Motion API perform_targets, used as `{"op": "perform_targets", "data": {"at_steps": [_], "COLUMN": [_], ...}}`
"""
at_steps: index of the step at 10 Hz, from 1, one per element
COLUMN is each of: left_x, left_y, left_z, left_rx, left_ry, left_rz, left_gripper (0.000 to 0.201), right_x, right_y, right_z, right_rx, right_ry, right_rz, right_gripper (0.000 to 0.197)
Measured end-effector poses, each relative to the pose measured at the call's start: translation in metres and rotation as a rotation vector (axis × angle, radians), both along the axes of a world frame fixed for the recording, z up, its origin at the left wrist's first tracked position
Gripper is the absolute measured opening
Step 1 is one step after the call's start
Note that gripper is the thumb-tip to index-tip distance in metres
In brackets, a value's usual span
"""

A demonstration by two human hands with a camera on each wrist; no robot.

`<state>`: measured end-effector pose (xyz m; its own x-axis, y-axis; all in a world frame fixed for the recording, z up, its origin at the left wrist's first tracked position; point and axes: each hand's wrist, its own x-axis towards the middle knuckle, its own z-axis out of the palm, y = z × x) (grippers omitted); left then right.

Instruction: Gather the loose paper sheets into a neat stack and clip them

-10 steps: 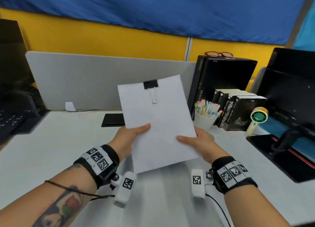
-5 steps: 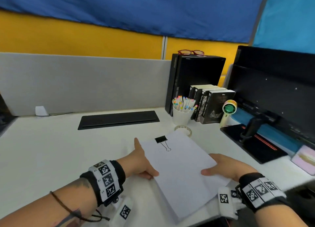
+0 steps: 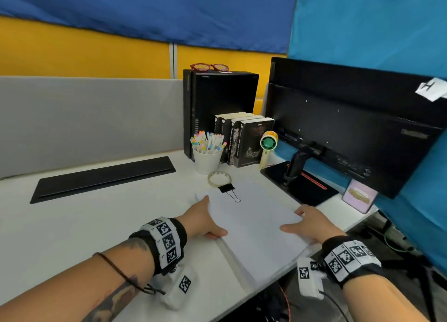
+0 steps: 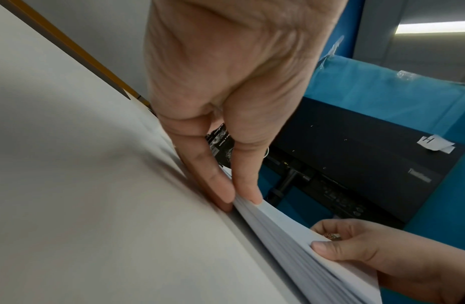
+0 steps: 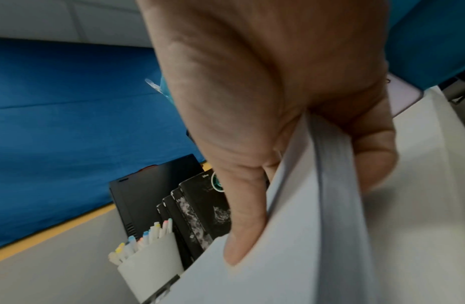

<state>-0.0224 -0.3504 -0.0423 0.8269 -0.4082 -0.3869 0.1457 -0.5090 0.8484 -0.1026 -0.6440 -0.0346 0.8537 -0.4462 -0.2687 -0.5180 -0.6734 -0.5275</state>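
Observation:
A thick white paper stack [image 3: 254, 225] lies flat on the desk near its front right edge. A black binder clip [image 3: 226, 188] sits on the stack's far edge with its wire handle folded onto the top sheet. My left hand [image 3: 212, 216] pinches the stack's left edge, thumb on top and fingers [image 4: 215, 185] low along the side. My right hand [image 3: 302, 221] grips the right edge. In the right wrist view its thumb [image 5: 242, 226] lies on the top sheet, and the fingers curl under the stack [image 5: 335, 185].
A tape roll [image 3: 219, 178] and a white cup of markers [image 3: 207, 158] stand just beyond the clip. Black books [image 3: 244, 140], a small fan [image 3: 268, 142], a monitor [image 3: 350, 128] on its base and a phone [image 3: 359, 196] crowd the right. A black cable tray [image 3: 104, 178] lies left.
The clipped stack was held up in the air a second ago. Both hands have brought it down flat onto the desk at the right and still hold its edges.

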Motion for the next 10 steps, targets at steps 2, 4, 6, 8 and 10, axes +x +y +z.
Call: {"op": "perform_targets", "data": {"at_steps": [2,4,6,8,10], "left_x": [0.028,0.030,0.033,0.038,0.026], "left_y": [-0.024,-0.047,-0.054,-0.039,0.003], "left_z": [-0.010,-0.007,-0.012,-0.018,0.003], "left_rx": [0.238,0.683,0.756,0.657,0.648], "left_ry": [-0.191,-0.409,-0.380,-0.363,-0.280], "left_rz": [-0.120,-0.226,-0.371,-0.364,-0.302], "left_gripper": [0.135,0.120,0.117,0.118,0.112], "right_x": [0.003,0.003,0.002,0.007,0.015], "right_y": [-0.014,-0.020,0.006,0.010,0.061], "right_z": [0.004,0.004,-0.005,-0.017,0.020], "right_rx": [-0.034,-0.358,-0.252,-0.267,-0.183], "right_ry": [-0.085,0.001,0.093,0.274,0.093], "right_rz": [-0.122,-0.147,0.373,0.424,0.481], "right_gripper": [0.078,0.079,0.103,0.120,0.079]}}
